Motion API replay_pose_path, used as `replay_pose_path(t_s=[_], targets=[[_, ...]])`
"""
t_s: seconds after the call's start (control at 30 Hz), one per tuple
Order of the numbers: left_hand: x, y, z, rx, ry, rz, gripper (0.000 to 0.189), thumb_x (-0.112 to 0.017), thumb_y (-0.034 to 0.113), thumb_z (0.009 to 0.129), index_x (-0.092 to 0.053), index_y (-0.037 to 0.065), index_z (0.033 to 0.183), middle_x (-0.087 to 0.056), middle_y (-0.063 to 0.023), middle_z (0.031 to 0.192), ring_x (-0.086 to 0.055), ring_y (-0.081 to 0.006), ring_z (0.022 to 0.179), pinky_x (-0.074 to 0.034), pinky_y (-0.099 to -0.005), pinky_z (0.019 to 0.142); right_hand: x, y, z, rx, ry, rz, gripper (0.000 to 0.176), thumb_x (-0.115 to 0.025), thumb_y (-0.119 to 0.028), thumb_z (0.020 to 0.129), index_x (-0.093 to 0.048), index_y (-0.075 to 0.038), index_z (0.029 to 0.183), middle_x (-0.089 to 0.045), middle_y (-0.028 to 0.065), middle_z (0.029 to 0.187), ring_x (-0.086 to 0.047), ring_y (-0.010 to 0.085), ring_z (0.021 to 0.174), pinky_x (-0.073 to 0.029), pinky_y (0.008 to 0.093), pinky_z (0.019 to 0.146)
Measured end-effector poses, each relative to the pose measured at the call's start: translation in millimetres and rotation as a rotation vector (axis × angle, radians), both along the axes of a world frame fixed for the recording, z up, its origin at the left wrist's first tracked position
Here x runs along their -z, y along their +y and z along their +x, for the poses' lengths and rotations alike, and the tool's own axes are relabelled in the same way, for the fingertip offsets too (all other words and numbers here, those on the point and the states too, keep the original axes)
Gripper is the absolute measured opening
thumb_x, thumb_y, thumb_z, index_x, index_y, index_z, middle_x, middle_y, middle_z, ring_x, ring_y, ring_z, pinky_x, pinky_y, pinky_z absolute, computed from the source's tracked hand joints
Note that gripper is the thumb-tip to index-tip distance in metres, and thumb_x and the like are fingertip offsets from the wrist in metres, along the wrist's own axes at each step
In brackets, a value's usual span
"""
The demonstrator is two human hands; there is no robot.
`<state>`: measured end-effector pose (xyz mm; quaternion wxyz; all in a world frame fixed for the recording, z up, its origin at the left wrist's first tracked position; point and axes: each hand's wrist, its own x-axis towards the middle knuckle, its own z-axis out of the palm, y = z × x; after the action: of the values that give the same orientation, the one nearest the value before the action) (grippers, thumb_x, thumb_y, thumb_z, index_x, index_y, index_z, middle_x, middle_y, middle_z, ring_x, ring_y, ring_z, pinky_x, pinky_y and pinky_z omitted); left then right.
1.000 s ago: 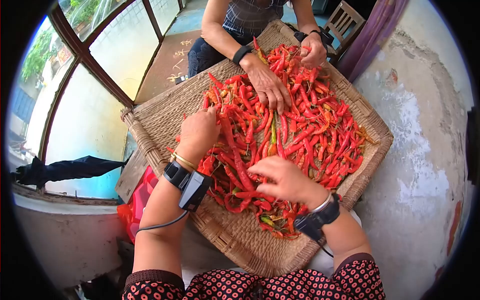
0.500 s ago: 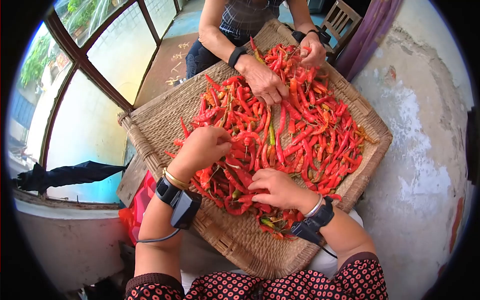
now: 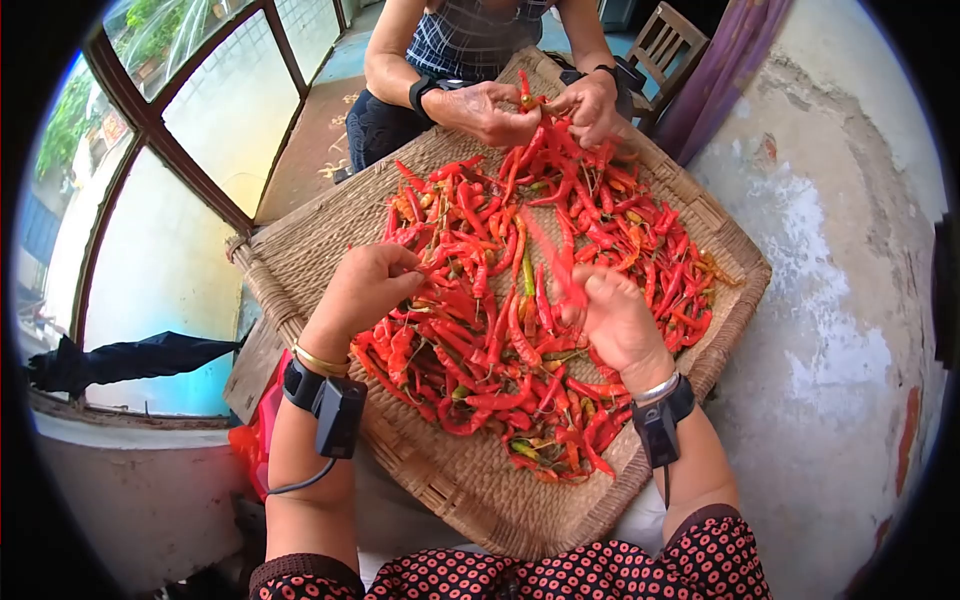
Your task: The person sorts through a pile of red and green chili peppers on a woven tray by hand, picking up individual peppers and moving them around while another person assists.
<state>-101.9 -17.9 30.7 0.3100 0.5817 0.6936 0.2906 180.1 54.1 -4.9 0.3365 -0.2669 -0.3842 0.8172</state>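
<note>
A heap of red chili peppers (image 3: pixel 470 330), with a few green and orange ones, covers a woven tray (image 3: pixel 480 500). Over the left side of the heap, my left hand (image 3: pixel 365 285) has its thumb and fingertips drawn together; whatever they pinch is hidden. My right hand (image 3: pixel 618 315), above the heap's right half, is closed with the palm turned partly up. Between its thumb and fingers is a red chili pepper (image 3: pixel 553 262), smeared by motion and pointing up and left.
Across the tray, another person's hands (image 3: pixel 535 115) hold chili peppers over the far end. A wooden chair (image 3: pixel 665 55) stands behind on the right, near a purple curtain (image 3: pixel 725 75). At left are framed windows (image 3: pixel 150 270) and a folded black umbrella (image 3: pixel 140 360).
My right hand has lifted off the near peppers, moving right and away from me, and now holds a chili pepper. My left hand shifted slightly left. The other person's hands rose and came together.
</note>
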Motion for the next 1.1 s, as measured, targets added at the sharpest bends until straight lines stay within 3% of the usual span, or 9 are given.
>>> replay_pose_path(t_s=[0.1, 0.17, 0.4, 0.5, 0.63, 0.73, 0.83, 0.97, 1.1], targets=[[2.6, 1.2, 5.9, 0.023, -0.029, -0.005, 0.015, -0.061, 0.01, 0.077, -0.062, -0.001, 0.087, -0.058, 0.0007, 0.066, -0.051, -0.0047, 0.061, -0.042, -0.0215, 0.054, -3.3, 5.6, -3.5, 0.242, 0.059, 0.087, 0.048, -0.061, -0.018, 0.082, -0.044, 0.0, 0.123, -0.052, 0.0097, 0.114, -0.052, 0.0141, 0.1, -0.043, 0.0307, 0.085], [6.7, 2.9, 9.9, 0.045, -0.109, -0.01, 0.015, -0.061, 0.01, 0.078, -0.062, -0.001, 0.088, -0.058, 0.0012, 0.068, -0.052, -0.0044, 0.061, -0.042, -0.021, 0.054, 5.3, 7.4, -4.2, 0.284, -0.32, 0.305, 0.052, -0.061, -0.018, 0.081, -0.041, 0.001, 0.125, -0.051, 0.0089, 0.115, -0.05, 0.0132, 0.101, -0.041, 0.0284, 0.086], [16.4, 3.1, 43.6, 0.3, -0.401, -0.052, 0.017, -0.062, 0.014, 0.079, -0.063, 0.001, 0.09, -0.059, -0.0004, 0.068, -0.053, -0.0053, 0.063, -0.044, -0.0218, 0.057, -11.8, -23.8, -25.8, -0.105, -0.291, 0.318, 0.043, -0.058, -0.012, 0.084, -0.043, 0.0, 0.123, -0.057, 0.0039, 0.098, -0.056, 0.009, 0.083, -0.046, 0.0213, 0.072], [16.6, 0.5, 58.8, 0.442, -0.204, 0.033, 0.018, -0.061, 0.017, 0.079, -0.063, 0.003, 0.091, -0.061, -0.0094, 0.069, -0.059, -0.0158, 0.063, -0.046, -0.0287, 0.061, -6.4, -22.5, -22.5, -0.106, -0.31, 0.408, 0.033, -0.058, -0.014, 0.085, -0.052, -0.004, 0.115, -0.059, 0.0014, 0.084, -0.056, 0.0071, 0.07, -0.047, 0.0205, 0.064], [22.5, 4.8, 59.9, 0.414, -0.215, 0.006, 0.016, -0.059, 0.01, 0.081, -0.06, 0.001, 0.094, -0.06, -0.0057, 0.075, -0.056, -0.0119, 0.07, -0.046, -0.0274, 0.064, -8.3, -18.1, -16.4, 0.023, -0.427, 0.501, 0.014, -0.058, -0.013, 0.085, -0.061, -0.002, 0.094, -0.059, -0.0007, 0.071, -0.053, 0.0053, 0.058, -0.046, 0.0195, 0.056], [34.9, 2.1, 59.5, 0.426, 0.296, 0.153, 0.031, -0.06, 0.013, 0.074, -0.057, 0.003, 0.102, -0.056, -0.0152, 0.096, -0.057, -0.0321, 0.086, -0.047, -0.0389, 0.072, -21.8, -6.6, -4.7, -0.232, -0.648, 0.468, 0.011, -0.057, -0.01, 0.084, -0.061, -0.001, 0.09, -0.058, -0.0002, 0.07, -0.052, 0.0048, 0.054, -0.044, 0.0184, 0.051], [45.8, -0.7, 69.3, 0.544, 0.476, -0.04, 0.037, -0.06, 0.015, 0.073, -0.054, 0.005, 0.108, -0.056, -0.0144, 0.097, -0.058, -0.0309, 0.086, -0.048, -0.0393, 0.073, -17.3, 2.3, 3.1, -0.261, -0.69, 0.428, 0.01, -0.057, -0.01, 0.083, -0.062, -0.002, 0.087, -0.058, -0.0004, 0.069, -0.052, 0.0048, 0.052, -0.043, 0.0183, 0.05], [44.8, 0.7, 69.5, 0.556, 0.516, -0.017, 0.042, -0.062, 0.017, 0.071, -0.053, 0.006, 0.11, -0.057, -0.013, 0.094, -0.058, -0.0301, 0.086, -0.049, -0.0397, 0.072, -14.0, 11.7, -2.0, 0.298, -0.186, 0.112, 0.031, -0.056, -0.014, 0.085, -0.05, 0.0, 0.112, -0.059, 0.0065, 0.084, -0.057, 0.0096, 0.063, -0.047, 0.0214, 0.051], [48.8, 3.0, 64.7, 0.553, 0.586, -0.062, 0.032, -0.062, 0.017, 0.07, -0.059, 0.007, 0.1, -0.061, -0.0126, 0.084, -0.059, -0.0296, 0.08, -0.049, -0.0397, 0.07, 2.1, 9.5, 1.6, 0.209, -0.394, 0.073, 0.05, -0.056, -0.017, 0.085, -0.036, 0.0, 0.128, -0.055, 0.0121, 0.101, -0.058, 0.0131, 0.076, -0.049, 0.0228, 0.055]])
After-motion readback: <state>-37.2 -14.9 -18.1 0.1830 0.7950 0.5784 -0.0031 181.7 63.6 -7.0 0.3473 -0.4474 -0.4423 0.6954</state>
